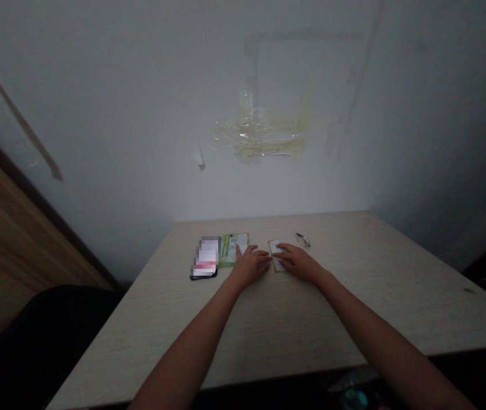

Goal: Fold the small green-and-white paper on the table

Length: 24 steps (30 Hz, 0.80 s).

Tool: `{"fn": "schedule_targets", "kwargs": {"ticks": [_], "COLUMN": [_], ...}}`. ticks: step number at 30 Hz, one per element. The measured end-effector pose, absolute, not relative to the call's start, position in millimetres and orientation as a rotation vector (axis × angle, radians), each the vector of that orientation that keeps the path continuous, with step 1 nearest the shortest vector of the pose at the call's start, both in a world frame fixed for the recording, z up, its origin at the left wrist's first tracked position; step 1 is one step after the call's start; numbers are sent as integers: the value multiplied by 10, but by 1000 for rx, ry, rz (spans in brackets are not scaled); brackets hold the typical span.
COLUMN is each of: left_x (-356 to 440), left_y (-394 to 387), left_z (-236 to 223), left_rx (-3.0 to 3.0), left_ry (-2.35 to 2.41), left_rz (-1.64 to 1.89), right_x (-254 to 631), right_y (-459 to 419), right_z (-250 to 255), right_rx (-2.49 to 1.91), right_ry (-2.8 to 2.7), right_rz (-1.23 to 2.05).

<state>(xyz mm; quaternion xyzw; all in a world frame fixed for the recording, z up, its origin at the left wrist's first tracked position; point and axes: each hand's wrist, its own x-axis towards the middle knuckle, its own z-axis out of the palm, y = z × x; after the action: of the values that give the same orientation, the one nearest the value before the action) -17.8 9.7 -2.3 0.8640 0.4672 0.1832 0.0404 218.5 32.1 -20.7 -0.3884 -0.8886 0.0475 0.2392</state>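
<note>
My right hand (pixel 299 262) lies with its fingers spread over a small printed card or folded paper (pixel 276 265) with a greenish-yellow edge, partly covered by the fingers. Just left of it, my left hand (pixel 252 265) is flat with its fingers apart, their tips close to the card's left edge. Under or beside the left thumb is a green and white printed sheet (pixel 229 250); whether the thumb touches it I cannot tell. Left of that sheet is a phone (pixel 206 259) with its lit screen blurred out. Beyond my right hand sits a small crumpled piece (pixel 303 240), perhaps a wrapper.
The pale wooden table (pixel 243 336) reaches back to a grey wall (pixel 140 114) with old clear tape (pixel 264 136) stuck on it. A dark rounded shape (pixel 68 319) stands off the left edge. Below the front edge is a teal object (pixel 354 398).
</note>
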Motion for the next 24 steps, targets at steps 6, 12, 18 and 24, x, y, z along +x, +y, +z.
{"fn": "schedule_targets", "kwargs": {"ticks": [6,12,18,24], "left_x": [-167,-163,-166,-135], "left_y": [99,112,144,129], "left_z": [-18,-48,-52,4], "left_rx": [2657,2703,2715,2777], "left_ry": [1445,1398,1395,1384], "left_rz": [536,562,530,559], "right_x": [2166,2137,2153,2152], "right_y": [328,304,305,296], "right_z": [-179,-128,-171,-216], "right_rx": [-1073,-1084,-1067,-1107], "right_ry": [-2485,-2495,-2431,-2288], "right_rz": [86,79,200,319]}}
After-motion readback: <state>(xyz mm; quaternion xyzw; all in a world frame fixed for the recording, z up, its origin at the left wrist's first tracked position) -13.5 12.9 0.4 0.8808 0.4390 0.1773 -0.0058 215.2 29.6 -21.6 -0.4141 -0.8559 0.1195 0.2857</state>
